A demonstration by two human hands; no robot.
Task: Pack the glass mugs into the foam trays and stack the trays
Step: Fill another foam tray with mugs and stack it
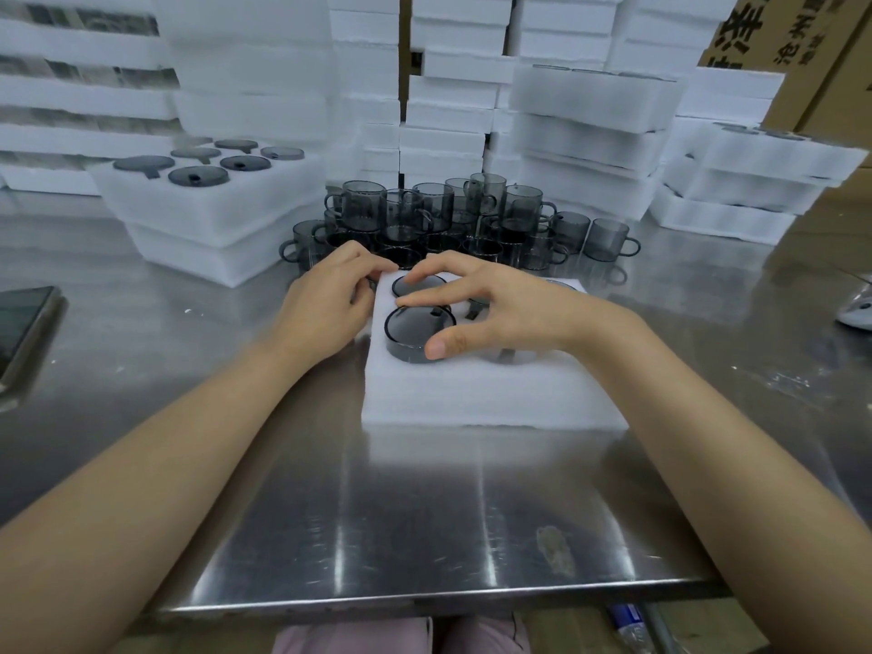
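A white foam tray (490,394) lies on the steel table in front of me. A smoky glass mug (413,330) sits upside down, partly sunk in the tray's near-left hole. My right hand (500,309) grips that mug, thumb on its near side and fingers over its far edge. Another mug bottom (417,285) shows in the hole behind. My left hand (330,299) holds the tray's left far corner, fingertips on the foam. A cluster of loose grey glass mugs (453,219) stands just beyond the tray.
Two stacked trays filled with mugs (212,214) sit at the left. Tall stacks of foam trays (453,101) line the back and right. A phone (23,328) lies at the left edge, cardboard boxes (802,49) stand at the far right.
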